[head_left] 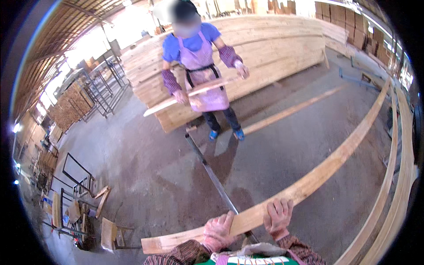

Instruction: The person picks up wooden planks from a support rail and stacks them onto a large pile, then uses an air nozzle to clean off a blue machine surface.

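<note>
A long pale wooden plank (327, 165) runs from the lower middle up to the far right. My left hand (218, 230) and my right hand (278, 216) both grip it near its close end, just in front of my body. Under the plank a thin metal bar (212, 174) stretches away across the concrete floor. Opposite me stands a person in a blue shirt and pink apron (201, 66), holding a shorter wooden board (190, 93) with both hands.
A large stack of planks (274, 48) rises behind the person. More long planks (397, 190) lie along the right edge and one lies on the floor (291, 110). Metal frames and wooden scraps (84, 207) stand at the left.
</note>
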Motion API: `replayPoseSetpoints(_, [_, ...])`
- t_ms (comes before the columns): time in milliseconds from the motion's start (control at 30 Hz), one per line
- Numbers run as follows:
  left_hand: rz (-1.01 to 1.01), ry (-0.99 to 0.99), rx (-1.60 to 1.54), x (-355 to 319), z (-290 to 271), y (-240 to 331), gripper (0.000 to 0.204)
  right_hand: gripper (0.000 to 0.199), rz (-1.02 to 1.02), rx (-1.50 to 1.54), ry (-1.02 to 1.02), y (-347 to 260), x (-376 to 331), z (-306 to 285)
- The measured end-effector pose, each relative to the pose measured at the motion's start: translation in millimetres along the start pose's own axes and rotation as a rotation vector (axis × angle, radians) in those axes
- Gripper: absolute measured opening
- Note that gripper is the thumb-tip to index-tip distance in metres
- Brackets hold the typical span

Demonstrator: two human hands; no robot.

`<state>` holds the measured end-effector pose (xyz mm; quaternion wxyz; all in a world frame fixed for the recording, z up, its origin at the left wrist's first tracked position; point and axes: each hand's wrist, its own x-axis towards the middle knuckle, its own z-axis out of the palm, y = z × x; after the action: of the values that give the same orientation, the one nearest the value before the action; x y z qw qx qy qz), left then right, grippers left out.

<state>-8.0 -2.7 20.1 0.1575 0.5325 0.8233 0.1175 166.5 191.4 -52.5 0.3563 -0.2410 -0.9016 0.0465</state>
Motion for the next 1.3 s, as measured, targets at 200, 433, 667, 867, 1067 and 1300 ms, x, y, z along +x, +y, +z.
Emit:
replayPoseSetpoints(200, [-0.043, -0.048, 0.029, -5, 0, 0, 0.103, 0.04, -0.011, -0.017, 0.011, -6, -1, -6])
replayPoseSetpoints(433, [-0.083, -0.112, 0.034, 2, 2, 4, 0.095, 0.045, 0.046, 0.023, -0.089, -5, -2, -15])
replayPoseSetpoints(667, [0.14, 0.122, 0.016, 7, 28, -9, 0.102, 0.048, 0.089, 0.027, -0.106, -2, -3, -27])
replayPoseSetpoints(867, [-0.01, -0.037, 0.125, 13, 38, -19, 0.109, 0.05, 0.093, 0.004, -0.094, -5, -5, -24])
replayPoseSetpoints(1067, [-0.058, -0.089, 0.084, 2, 6, 7, 0.095, 0.047, 0.106, 0.011, -0.197, -6, -1, -26])
replayPoseSetpoints(1300, [-0.007, -0.008, 0.012, 0, 2, 7, 0.099, 0.044, 0.028, -0.019, -0.031, -2, -5, -12])
